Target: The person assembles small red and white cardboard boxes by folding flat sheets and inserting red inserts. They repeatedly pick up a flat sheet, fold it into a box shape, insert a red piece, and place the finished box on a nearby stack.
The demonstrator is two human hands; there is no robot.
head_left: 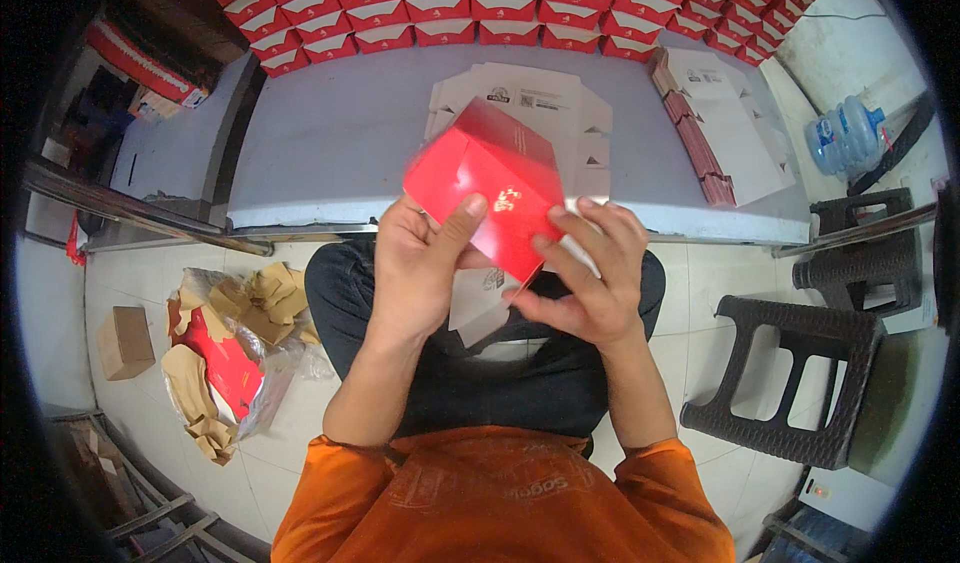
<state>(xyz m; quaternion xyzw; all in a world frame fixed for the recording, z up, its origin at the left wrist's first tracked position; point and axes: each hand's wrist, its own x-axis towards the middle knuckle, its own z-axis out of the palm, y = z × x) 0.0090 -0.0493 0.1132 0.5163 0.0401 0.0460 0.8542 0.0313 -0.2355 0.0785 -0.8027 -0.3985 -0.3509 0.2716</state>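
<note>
A glossy red cardboard box point(470, 178) with a small gold emblem is tilted between my hands, above my lap and the table's near edge. My left hand point(415, 268) closes on its left side, thumb pressed on the red face. On the lower right corner, the fingers and thumb of my right hand point(598, 278) grip the box's edge. A white flap point(478, 308) hangs below the box, between my wrists. Behind it, flat white box blanks point(590, 113) lie on the table, partly covered by the box. The box's underside is hidden from me.
Red-and-white boxes point(445, 8) are stacked in rows along the grey table's point(330, 143) far edge. A pile of folded blanks point(725, 123) lies at the right. Dark plastic stools point(720, 403) and a blue water jug point(845, 138) stand right; torn brown paper point(265, 303) lies left.
</note>
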